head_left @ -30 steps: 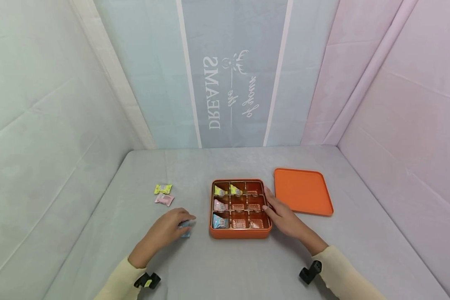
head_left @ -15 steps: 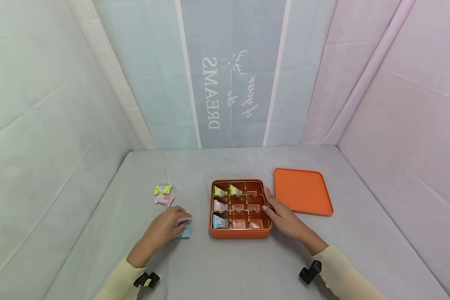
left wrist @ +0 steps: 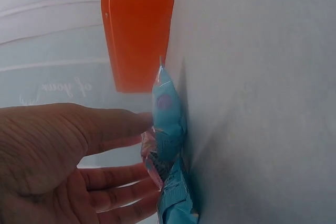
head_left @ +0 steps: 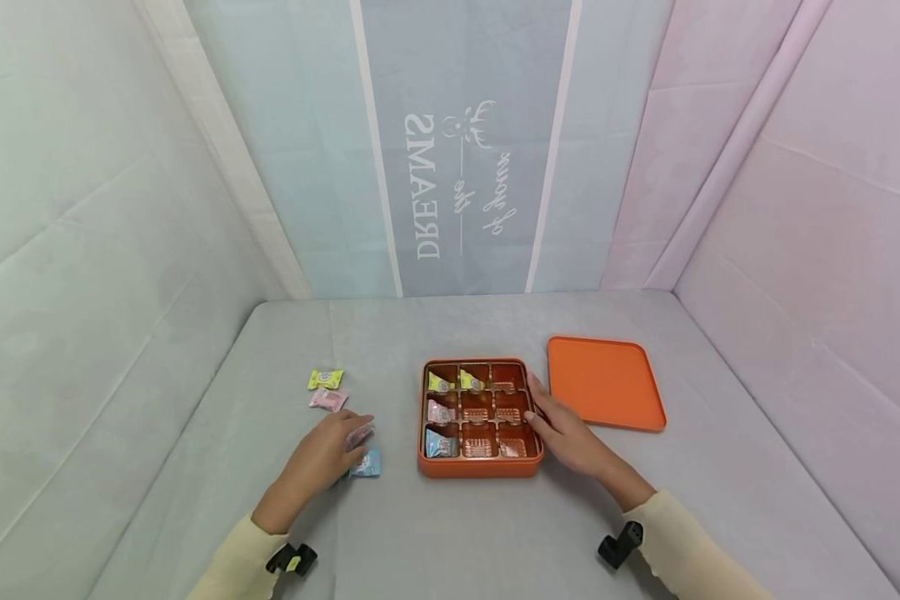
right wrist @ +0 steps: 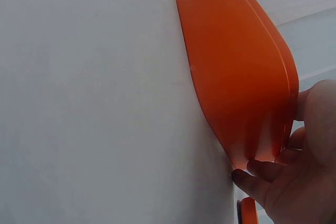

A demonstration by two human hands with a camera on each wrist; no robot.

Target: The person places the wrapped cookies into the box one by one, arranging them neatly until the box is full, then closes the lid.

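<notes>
My left hand (head_left: 322, 454) pinches a pink wrapped candy (head_left: 359, 436) between thumb and fingers. Against it in the left wrist view are two blue packets (left wrist: 168, 111), (left wrist: 178, 198); in the head view one blue packet (head_left: 365, 464) shows beside the fingertips. My right hand (head_left: 570, 433) grips the right side of an orange box (head_left: 480, 468), thumb at its rim. The box has a divided tray: yellow candies (head_left: 441, 382), (head_left: 472, 380) in the back left and middle compartments, a pink one (head_left: 440, 412) middle left, a blue one (head_left: 440, 443) front left.
An orange lid (head_left: 606, 383) lies flat to the right of the box, behind my right hand. Beyond my left hand, a yellow candy (head_left: 326, 379) and a pink candy (head_left: 328, 399) lie on the grey cloth (head_left: 450, 533). Fabric walls enclose the back and sides.
My left hand has shifted slightly left, and the pink candy at its fingers has come into view. More of the blue packet beside it shows. The right hand and the box stay in place.
</notes>
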